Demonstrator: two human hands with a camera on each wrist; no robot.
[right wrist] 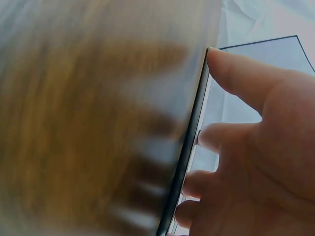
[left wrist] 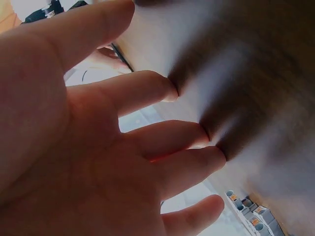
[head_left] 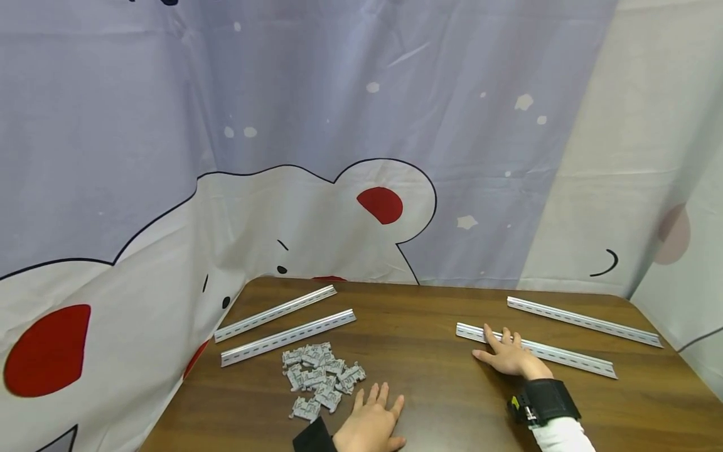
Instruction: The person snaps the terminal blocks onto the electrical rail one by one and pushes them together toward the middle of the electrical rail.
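My left hand (head_left: 369,427) is at the table's front, fingers spread; in the left wrist view its fingertips (left wrist: 170,88) touch the tabletop, holding nothing. Just left of it lies a loose pile of small grey clip-like plastic parts (head_left: 327,383). My right hand (head_left: 511,359) reaches over a slotted metal rail (head_left: 570,358), fingers spread and fingertips on or near it. Seen edge-on in the right wrist view, that rail (right wrist: 189,142) is a dark strip beside the thumb and fingers. The rail's underside is hidden.
Another slotted rail (head_left: 584,322) lies behind it at the back right. Two more, a front rail (head_left: 288,338) and a rear rail (head_left: 277,312), lie slanted on the left. The brown wooden table (head_left: 407,326) ends at a printed curtain (head_left: 452,157). A dark cable (head_left: 700,338) hangs at the right.
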